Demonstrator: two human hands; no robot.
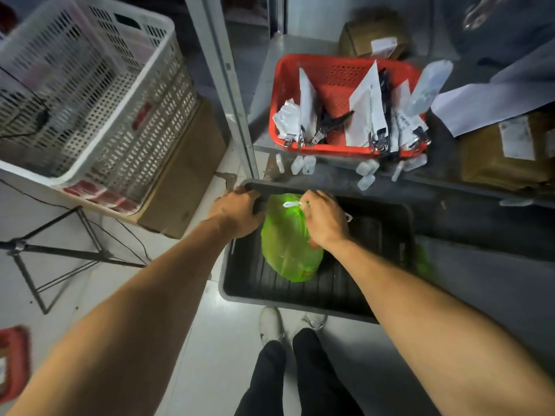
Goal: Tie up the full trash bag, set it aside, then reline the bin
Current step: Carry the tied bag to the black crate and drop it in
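Note:
A full green trash bag sits inside a black rectangular bin on the floor in front of my feet. The bag's neck is gathered at the top, with a small white strip showing there. My right hand is closed around that gathered top of the bag. My left hand grips the bin's far left rim. The bin's ribbed inner walls show around the bag.
A metal shelf behind the bin carries a red basket of papers and clips. A white crate rests on a cardboard box at left. A black tripod stands on the tiled floor.

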